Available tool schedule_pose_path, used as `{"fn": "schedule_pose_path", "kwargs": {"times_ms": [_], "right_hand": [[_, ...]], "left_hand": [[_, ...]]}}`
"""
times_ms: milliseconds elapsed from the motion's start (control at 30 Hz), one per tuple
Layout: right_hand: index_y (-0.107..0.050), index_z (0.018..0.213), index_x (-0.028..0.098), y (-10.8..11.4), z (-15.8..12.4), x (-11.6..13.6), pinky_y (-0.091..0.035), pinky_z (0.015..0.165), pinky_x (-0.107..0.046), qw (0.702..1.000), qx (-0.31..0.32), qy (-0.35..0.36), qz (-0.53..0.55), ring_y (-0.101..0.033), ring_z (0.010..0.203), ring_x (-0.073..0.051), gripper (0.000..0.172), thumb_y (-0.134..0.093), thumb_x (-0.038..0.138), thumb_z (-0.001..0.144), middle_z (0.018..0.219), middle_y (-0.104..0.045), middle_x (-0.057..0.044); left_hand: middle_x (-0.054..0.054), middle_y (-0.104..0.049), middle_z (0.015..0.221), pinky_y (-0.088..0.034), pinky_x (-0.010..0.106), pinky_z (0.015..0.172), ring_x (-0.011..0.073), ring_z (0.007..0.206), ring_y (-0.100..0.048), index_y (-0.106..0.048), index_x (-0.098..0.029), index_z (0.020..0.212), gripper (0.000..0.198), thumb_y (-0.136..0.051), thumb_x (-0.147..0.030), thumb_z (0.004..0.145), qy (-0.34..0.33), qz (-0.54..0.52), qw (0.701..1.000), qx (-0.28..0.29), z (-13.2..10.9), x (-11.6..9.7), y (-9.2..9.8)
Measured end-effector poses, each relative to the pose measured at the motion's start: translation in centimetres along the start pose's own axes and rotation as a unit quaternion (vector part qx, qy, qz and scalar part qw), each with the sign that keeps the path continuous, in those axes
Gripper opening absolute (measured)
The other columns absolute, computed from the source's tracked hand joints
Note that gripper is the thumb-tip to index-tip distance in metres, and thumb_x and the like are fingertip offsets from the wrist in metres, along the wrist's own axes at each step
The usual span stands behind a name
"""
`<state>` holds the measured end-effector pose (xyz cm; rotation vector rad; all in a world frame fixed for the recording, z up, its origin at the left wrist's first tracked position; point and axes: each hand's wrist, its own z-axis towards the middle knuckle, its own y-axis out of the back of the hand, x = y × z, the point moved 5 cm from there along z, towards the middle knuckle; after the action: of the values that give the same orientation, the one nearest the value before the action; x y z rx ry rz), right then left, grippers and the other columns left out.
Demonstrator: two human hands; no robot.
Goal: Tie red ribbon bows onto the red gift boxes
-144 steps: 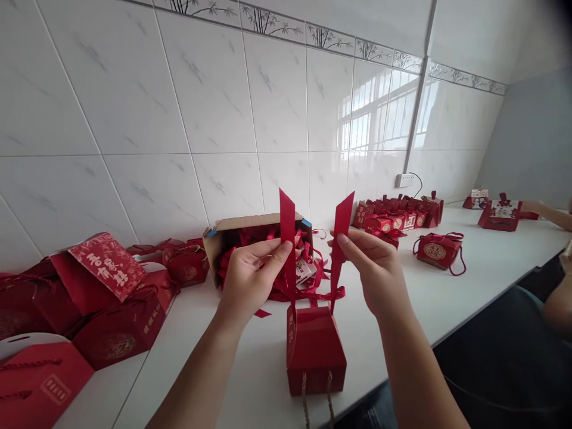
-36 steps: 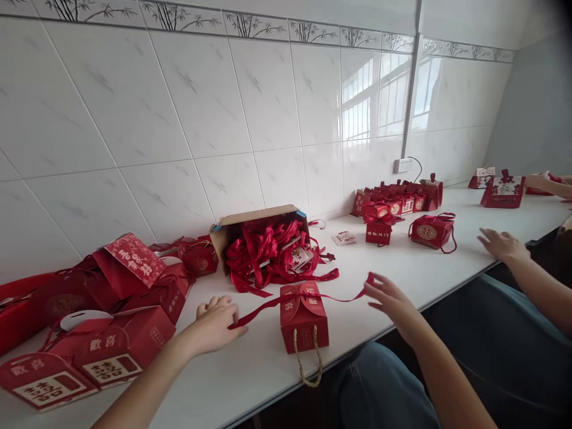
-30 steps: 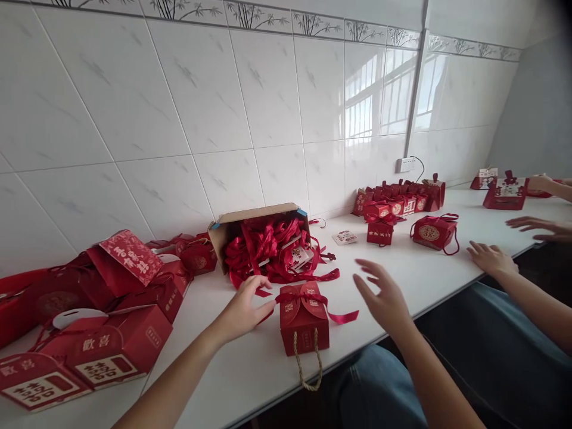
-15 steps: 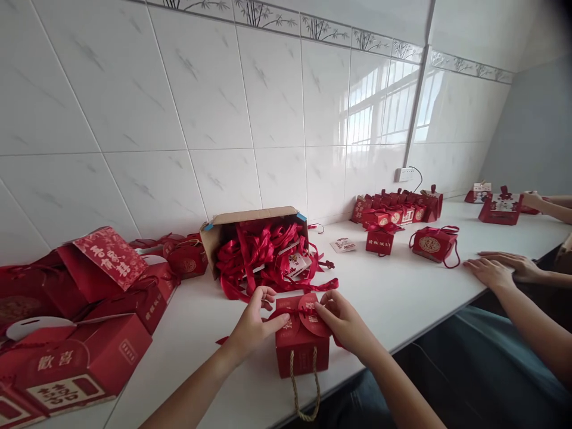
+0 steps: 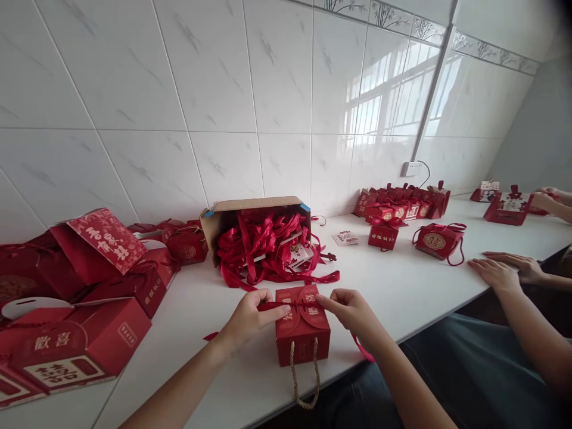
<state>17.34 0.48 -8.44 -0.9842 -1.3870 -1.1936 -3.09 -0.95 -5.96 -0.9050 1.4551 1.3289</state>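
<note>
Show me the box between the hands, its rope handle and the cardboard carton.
Box (image 5: 310, 319), head view, rounded lid flap.
Rope handle (image 5: 306, 405), head view, bottom of the loop.
Cardboard carton (image 5: 254, 205), head view, upper flap.

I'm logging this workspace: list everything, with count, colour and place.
Small box with gold handle: 1, red, centre
Held ribbon: 1, red, small box's top
Carton: 1, brown, behind small box
Loose ribbons: many, red, carton's mouth
Piled boxes: several, red, left
Card: 1, white, carton's right
Separate boxes: 2, red, card's right
Lined boxes: several, red, back right
Far boxes: at least 2, red, right
Tiled wall: 1, white, behind
Socket: 1, white, on wall
Table: 1, white, beneath
Trousers: count unclear, blue, lower right
Other people's hands: several, right
Left hand: 1, held ribbon's left
Right hand: 1, held ribbon's right
</note>
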Motion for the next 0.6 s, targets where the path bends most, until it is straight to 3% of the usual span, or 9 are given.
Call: {"fn": "schedule_pose_path", "kwargs": {"times_ms": [233, 333, 400, 500, 600], "right_hand": [[-0.037, 0.051, 0.02, 0.8, -0.1, 0.1, -0.014, 0.046, -0.024, 1.0, -0.006, 0.001, 0.001, -0.019, 0.048, -0.007, 0.052, -0.069, 0.059, 0.064, 0.048, -0.026, 0.008], [-0.039, 0.052, 0.019, 0.6, -0.5, 0.0, -0.014, 0.045, -0.024, 0.998, 0.023, -0.011, 0.062, -0.02, 0.045, -0.006, 0.05, -0.067, 0.057, 0.069, 0.045, -0.032, 0.007], [-0.043, 0.055, 0.018, 0.3, -0.9, 0.2, -0.018, 0.044, -0.023, 0.987, 0.055, -0.013, 0.152, -0.027, 0.044, -0.006, 0.045, -0.065, 0.053, 0.074, 0.046, -0.04, 0.005], [-0.057, 0.066, 0.016, 0.2, -1.5, 1.1, -0.035, 0.052, -0.022, 0.957, 0.084, 0.016, 0.279, -0.044, 0.052, -0.009, 0.032, -0.067, 0.045, 0.076, 0.057, -0.055, 0.0], [-0.068, 0.078, 0.017, 0.5, -1.8, 2.2, -0.041, 0.058, -0.023, 0.944, 0.079, 0.054, 0.316, -0.05, 0.061, -0.01, 0.024, -0.071, 0.04, 0.073, 0.065, -0.06, -0.002]], "left_hand": [[-0.006, -0.038, 0.061, -0.031, 0.021, 0.055, 0.0102, 0.058, -0.038, -0.034, -0.019, 0.062, 0.043, -0.069, -0.044, 0.068, -0.026, 0.068, 0.997, -0.035, -0.3, -0.2, 0.6], [-0.006, -0.039, 0.065, -0.033, 0.021, 0.057, 0.0108, 0.061, -0.039, -0.037, -0.019, 0.066, 0.039, -0.068, -0.043, 0.069, -0.055, 0.083, 0.994, -0.044, -0.6, -0.7, 0.7], [-0.005, -0.041, 0.068, -0.036, 0.022, 0.06, 0.0118, 0.064, -0.041, -0.04, -0.02, 0.069, 0.035, -0.066, -0.043, 0.071, -0.08, 0.096, 0.991, -0.047, -0.7, -1.0, 0.7], [-0.004, -0.044, 0.071, -0.04, 0.023, 0.065, 0.0136, 0.067, -0.045, -0.042, -0.02, 0.071, 0.033, -0.062, -0.046, 0.074, -0.101, 0.131, 0.985, -0.047, -0.9, -1.2, 0.6], [0.001, -0.054, 0.085, -0.044, 0.028, 0.076, 0.018, 0.081, -0.052, -0.05, -0.021, 0.08, 0.029, -0.062, -0.047, 0.076, -0.118, 0.168, 0.978, -0.048, -0.8, -1.4, 0.7]]}}
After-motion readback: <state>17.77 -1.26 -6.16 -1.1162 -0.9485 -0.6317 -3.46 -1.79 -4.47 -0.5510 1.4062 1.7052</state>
